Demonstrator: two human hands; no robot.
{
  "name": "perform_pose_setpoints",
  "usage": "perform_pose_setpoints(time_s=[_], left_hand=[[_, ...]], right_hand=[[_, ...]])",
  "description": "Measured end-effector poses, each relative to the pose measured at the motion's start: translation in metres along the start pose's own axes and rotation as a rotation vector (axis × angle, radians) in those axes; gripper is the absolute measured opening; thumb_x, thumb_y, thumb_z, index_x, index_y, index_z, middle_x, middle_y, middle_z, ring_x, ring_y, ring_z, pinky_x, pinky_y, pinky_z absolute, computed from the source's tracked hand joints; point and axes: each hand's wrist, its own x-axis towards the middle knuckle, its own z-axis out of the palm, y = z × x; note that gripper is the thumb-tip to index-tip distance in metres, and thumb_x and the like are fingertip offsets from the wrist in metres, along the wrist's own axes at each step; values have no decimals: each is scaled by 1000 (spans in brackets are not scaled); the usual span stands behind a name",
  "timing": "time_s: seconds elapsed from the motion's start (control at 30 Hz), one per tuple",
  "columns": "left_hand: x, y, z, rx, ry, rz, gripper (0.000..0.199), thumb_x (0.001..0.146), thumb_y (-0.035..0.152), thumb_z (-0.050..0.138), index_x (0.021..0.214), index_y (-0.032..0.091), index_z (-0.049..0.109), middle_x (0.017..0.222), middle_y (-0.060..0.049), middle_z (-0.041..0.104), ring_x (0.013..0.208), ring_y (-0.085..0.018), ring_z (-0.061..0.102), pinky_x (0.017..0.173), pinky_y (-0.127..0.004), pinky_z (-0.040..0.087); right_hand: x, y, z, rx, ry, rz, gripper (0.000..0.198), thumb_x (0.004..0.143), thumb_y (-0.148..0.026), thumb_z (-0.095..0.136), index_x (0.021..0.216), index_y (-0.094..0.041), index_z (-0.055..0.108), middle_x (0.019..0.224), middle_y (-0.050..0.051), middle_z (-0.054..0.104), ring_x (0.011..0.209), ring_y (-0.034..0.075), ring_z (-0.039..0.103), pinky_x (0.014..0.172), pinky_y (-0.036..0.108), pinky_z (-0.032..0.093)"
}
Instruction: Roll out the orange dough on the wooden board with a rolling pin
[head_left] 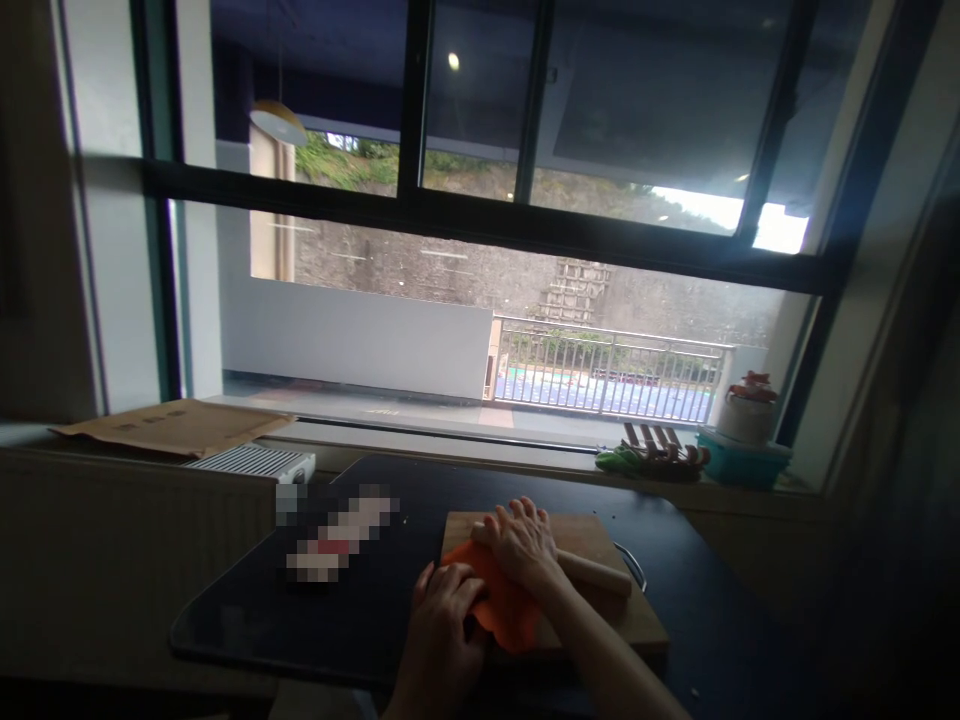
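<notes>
From my remote seat, I have the rolling pin [596, 573] on the wooden board [630, 625], its long axis slanting from the far left to the near right. The near-right end is bare and points toward the board's right side; the far-left end shows just left of the right hand [523, 545]. That hand lies over the pin's left part, palm down, fingers stretched forward and slightly apart, not wrapped round it.

Just on my side of the pin I see a thin orange sheet [508, 608], partly under the right hand and forearm. The left hand [448, 605] is at the sheet's left edge with its fingers bent; its thumb is too hidden for me to tell whether it pinches the sheet or only rests there.

A curved metal handle [634, 565] shows at the board's right side. The board sits on a dark table [240, 620], and to its left I get only a pixelated patch. Beyond, a brown envelope [180, 425] lies over a white radiator [255, 462] on the left. On the right of the sill, I make out something green [621, 461] near a teal box [739, 455], all below the window [480, 215].
</notes>
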Motion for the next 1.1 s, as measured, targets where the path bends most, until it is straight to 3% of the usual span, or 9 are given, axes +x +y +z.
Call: perform_pose_setpoints(time_s=[0.1,0.2,0.33,0.47,0.57,0.67,0.77,0.93,1.1], left_hand=[[0,0,1,-5,6,5,35,69,6,50,95,22,68,105,-7,68,106,-25,61,107,-56,28],[1,-1,1,-4,11,12,36,68,5,49,94,23,68,104,-6,68,105,-25,62,107,-56,29],[1,-10,4,2,23,36,36,66,7,52,93,24,68,103,-6,69,102,-25,63,104,-56,33],[-2,-22,16,18,98,110,39,60,7,54,90,27,68,98,-2,70,96,-24,65,101,-52,37],[-2,-27,23,33,191,142,32,59,11,58,86,26,66,92,-1,70,90,-24,66,99,-49,38],[-1,-31,23,28,159,164,31,60,13,59,87,27,67,92,-1,70,90,-23,66,99,-48,39],[0,-32,18,22,78,173,32,62,14,60,90,27,68,95,-2,71,92,-24,66,100,-47,39],[0,-26,12,19,47,137,33,64,12,58,91,27,68,98,-3,71,95,-24,66,103,-48,37],[0,-18,10,19,61,94,33,62,9,58,88,26,68,96,-3,71,95,-24,66,104,-49,36]], right_hand=[[-9,-1,4,39,6,-31,48,99,-48,28,131,-25,56,142,10,48,137,28,31,108,49,25],[-4,1,2,19,23,-57,45,100,-46,29,123,-25,61,138,10,52,135,29,33,107,49,26],[21,10,-2,-50,107,6,40,100,-40,33,100,-23,70,116,11,63,115,28,52,96,44,37],[37,23,3,-76,207,104,39,101,-31,34,87,-21,69,99,9,69,98,23,61,87,33,42],[39,28,8,-93,169,21,43,102,-33,33,82,-21,70,86,7,72,83,19,66,80,29,43],[36,33,5,-117,139,-34,49,102,-38,31,77,-23,70,80,6,73,74,18,67,70,26,43],[28,45,-7,-120,125,-68,51,102,-39,30,74,-23,70,77,6,72,72,17,67,66,24,41],[5,67,-23,-76,31,-251,42,98,-37,37,70,-23,66,75,4,70,75,17,64,72,25,39],[8,45,-14,24,65,-104,38,100,-33,32,82,-22,64,90,4,67,85,17,61,75,26,39]])
